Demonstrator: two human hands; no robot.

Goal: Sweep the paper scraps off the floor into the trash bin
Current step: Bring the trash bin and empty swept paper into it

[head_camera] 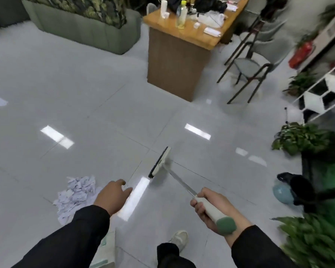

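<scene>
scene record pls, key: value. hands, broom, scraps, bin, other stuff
left hand: open, holds nothing, over the scraps' right edge
right hand: grips broom handle
broom: head on floor, right of the scraps, apart from them
scraps: one pile, lower left
bin: cannot tell; none clearly in view
other: desk, chair, sofa, plants

Right hand [209, 206] curls in a grip; left hand [112, 196] hangs forward, fingers relaxed.

The left hand [112, 196] and its sleeve hide part of the paper scraps [75, 194].
</scene>
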